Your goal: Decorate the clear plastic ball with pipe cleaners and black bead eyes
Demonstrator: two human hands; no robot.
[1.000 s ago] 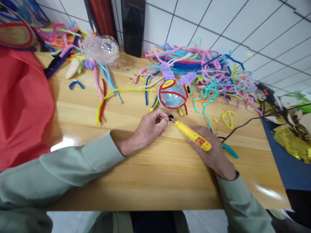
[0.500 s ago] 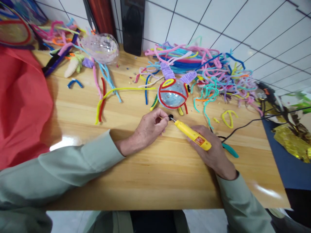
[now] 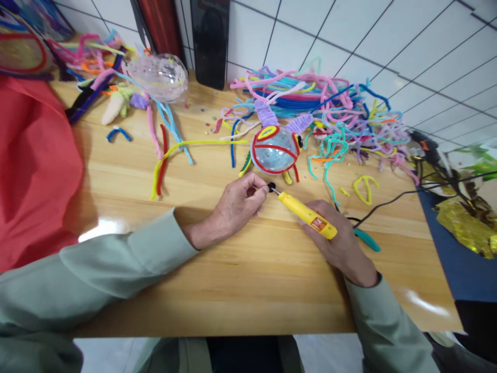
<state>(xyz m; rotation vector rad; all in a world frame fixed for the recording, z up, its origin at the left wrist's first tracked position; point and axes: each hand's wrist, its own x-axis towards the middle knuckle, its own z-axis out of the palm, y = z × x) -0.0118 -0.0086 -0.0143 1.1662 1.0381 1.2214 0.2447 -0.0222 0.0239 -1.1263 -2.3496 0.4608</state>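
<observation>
The left hand pinches a black piece, likely light, by its edge; the right hand clasps a stiff-looking yellow tool by its handle.

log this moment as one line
left hand: pinching small black piece; right hand: gripping yellow tool, pointed at that piece; beyond: clear ball with red strips

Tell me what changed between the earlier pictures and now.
Nothing visibly moved, and nothing was taken or let go; only the view shifted slightly. The left hand still holds the small black piece, the right hand grips the yellow-handled tool, and the clear round ball with red bands stays put.
</observation>
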